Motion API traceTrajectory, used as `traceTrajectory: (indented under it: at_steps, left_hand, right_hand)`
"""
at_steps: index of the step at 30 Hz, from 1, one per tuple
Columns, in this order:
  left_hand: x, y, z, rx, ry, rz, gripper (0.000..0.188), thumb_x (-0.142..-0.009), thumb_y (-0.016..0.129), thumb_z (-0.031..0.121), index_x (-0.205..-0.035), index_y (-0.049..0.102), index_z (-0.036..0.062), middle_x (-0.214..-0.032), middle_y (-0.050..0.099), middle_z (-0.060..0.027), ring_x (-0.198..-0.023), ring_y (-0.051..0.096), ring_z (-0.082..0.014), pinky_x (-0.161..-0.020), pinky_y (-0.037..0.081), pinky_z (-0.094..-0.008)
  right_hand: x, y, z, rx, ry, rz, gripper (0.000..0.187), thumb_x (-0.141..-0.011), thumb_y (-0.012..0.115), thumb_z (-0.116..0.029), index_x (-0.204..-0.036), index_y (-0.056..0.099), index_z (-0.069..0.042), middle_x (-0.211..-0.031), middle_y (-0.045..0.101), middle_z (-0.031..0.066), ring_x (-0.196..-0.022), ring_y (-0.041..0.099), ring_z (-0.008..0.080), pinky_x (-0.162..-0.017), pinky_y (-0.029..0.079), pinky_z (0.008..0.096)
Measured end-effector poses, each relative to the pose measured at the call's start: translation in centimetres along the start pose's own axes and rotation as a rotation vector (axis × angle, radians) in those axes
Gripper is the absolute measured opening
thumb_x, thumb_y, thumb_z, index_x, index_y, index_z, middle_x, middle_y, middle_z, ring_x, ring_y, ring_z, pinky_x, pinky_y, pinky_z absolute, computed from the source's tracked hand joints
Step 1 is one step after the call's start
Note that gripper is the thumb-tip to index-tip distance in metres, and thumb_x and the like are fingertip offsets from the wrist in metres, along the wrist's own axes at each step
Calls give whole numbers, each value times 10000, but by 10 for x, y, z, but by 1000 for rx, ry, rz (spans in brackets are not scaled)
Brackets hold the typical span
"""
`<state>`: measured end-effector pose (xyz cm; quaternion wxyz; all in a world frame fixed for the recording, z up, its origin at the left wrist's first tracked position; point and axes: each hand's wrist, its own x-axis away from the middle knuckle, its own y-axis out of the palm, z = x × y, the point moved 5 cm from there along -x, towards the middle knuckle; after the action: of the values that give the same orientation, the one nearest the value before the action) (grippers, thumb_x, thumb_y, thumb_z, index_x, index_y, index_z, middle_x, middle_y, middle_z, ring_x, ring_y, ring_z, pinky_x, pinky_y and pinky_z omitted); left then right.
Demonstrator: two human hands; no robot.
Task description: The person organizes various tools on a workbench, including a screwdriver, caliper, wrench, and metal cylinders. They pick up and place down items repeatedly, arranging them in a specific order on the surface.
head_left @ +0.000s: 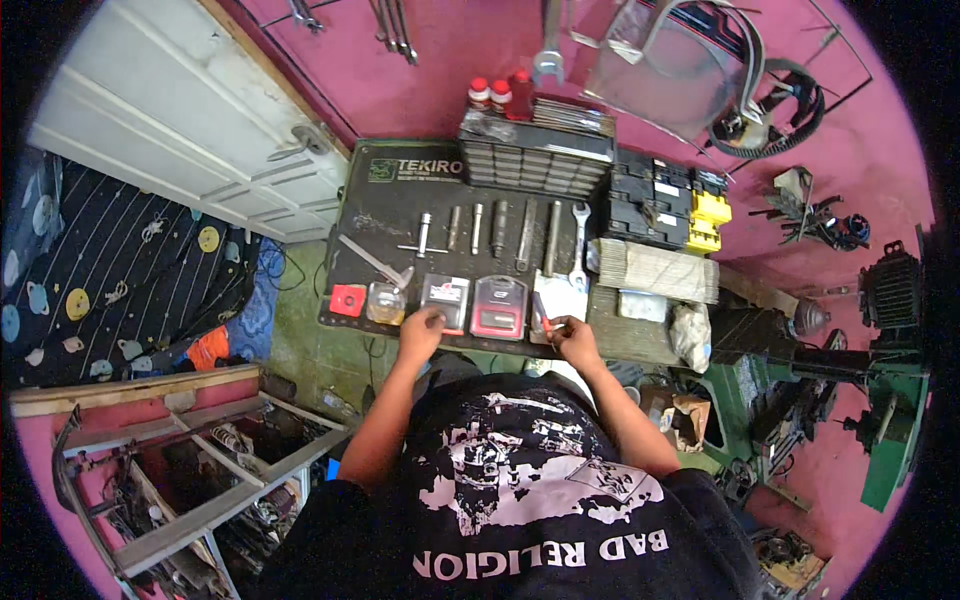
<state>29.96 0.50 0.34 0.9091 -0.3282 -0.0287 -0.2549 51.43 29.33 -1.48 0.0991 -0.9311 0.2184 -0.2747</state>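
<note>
The left hand (422,326) is half closed, its fingers curled with the tips at the lower-left edge of a clear-fronted pack (447,291); whether it grips that edge or merely rests there, I cannot tell. The pack lies flat at the near edge of the dark workbench (365,215), at about one o'clock from the hand. The right hand (573,340) is closed in a pinch on a slim red-and-dark tool (543,317) (too small here to name surely), which points away toward eleven o'clock. A red-trimmed pack (499,305) lies between the hands, roughly three o'clock from the left one. The left forearm runs back toward seven o'clock, the right toward five, both elbows bent and set wide of the dark printed shirt (560,455). At twelve o'clock from the right hand lie a pale sheet (568,300) and a wrench (580,245); at eleven from the left, a caliper (375,262).
</note>
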Motion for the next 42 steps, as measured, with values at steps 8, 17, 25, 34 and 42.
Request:
traceTrajectory:
  at_steps: [8,17,25,34,42]
  left_hand:
    - [-67,-108,-63,-44,104,36,320,-911,709,159,-1200,720,23,-1039,752,-213,-948,736,-318,-846,551,-386]
    - [-124,-175,-83,-541,262,50,428,-834,737,145,-1260,704,174,-1300,653,-73,-1157,592,-349,-957,471,-519]
    - [-169,-166,-64,-798,598,-145,409,-805,760,121,-1207,740,198,-1260,653,-25,-1192,534,-276,-959,396,-501]
    - [-184,-162,-59,-946,996,-248,180,-878,649,229,-961,767,121,-1019,700,-21,-1069,565,-225,-912,381,-472]
    - [-153,-206,-28,-782,915,-240,177,-816,735,180,-972,762,102,-978,732,-22,-1060,569,-236,-906,339,-489]
  right_hand:
    - [-7,46,-57,796,-42,360,219,-920,671,-175,-1128,654,-106,-889,721,229,-847,695,422,-765,567,529]
    - [-22,98,-112,851,-45,513,305,-826,768,-224,-1058,704,-36,-1014,673,226,-935,647,401,-847,545,495]
    - [-97,281,-211,958,-624,96,372,-907,622,-208,-1244,648,-50,-1182,677,109,-1159,588,289,-923,492,438]
    - [-147,327,-194,1127,-544,-16,307,-926,636,-334,-1035,706,-56,-1059,706,92,-1106,593,289,-914,481,438]
    - [-126,303,-206,879,-828,-90,376,-864,732,-409,-1076,731,-98,-1043,696,60,-1073,573,263,-893,470,441]
